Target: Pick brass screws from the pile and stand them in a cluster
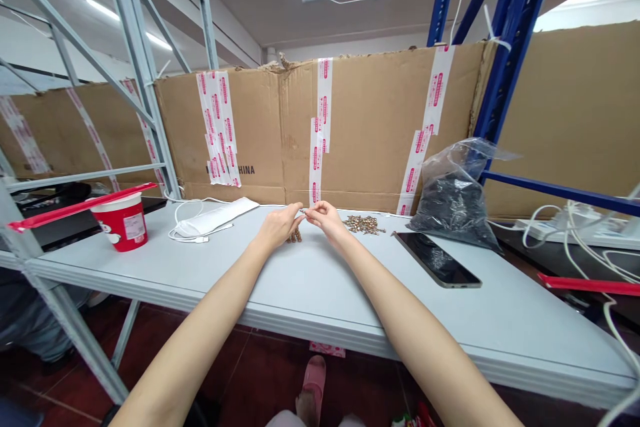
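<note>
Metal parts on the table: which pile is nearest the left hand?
The small pile just beyond the left hand. The larger pile lies farther off, past the right hand.

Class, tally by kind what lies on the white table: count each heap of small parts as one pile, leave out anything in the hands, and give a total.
Tub: 1
White cable: 1
White pouch: 1
Piles of brass parts: 2
Bag of black pieces: 1
Tablet: 1
Total: 7
</note>
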Action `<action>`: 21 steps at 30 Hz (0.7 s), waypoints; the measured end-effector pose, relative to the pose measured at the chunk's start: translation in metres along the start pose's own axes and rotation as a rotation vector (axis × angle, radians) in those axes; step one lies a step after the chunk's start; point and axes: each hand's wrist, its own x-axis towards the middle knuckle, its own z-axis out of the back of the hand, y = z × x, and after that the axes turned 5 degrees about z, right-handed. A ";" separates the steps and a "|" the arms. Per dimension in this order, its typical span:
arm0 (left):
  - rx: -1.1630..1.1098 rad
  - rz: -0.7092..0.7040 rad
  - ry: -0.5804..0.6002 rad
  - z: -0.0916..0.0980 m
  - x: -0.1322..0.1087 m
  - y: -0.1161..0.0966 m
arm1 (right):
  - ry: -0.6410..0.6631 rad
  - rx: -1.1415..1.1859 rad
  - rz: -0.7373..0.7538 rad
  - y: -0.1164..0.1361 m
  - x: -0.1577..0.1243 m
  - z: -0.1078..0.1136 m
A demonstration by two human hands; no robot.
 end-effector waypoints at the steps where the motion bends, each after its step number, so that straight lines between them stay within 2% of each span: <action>1: 0.008 -0.025 0.012 0.000 0.000 0.000 | 0.002 -0.003 -0.007 0.000 0.000 0.001; 6: 0.056 -0.055 0.072 -0.003 0.000 0.002 | 0.010 -0.007 -0.030 -0.001 -0.002 0.002; 13: 0.042 -0.037 0.020 -0.009 -0.001 0.004 | 0.038 -0.013 -0.016 0.002 -0.003 -0.004; 21: 0.071 0.058 -0.099 -0.005 0.001 0.000 | 0.037 -0.114 0.180 0.003 -0.001 -0.015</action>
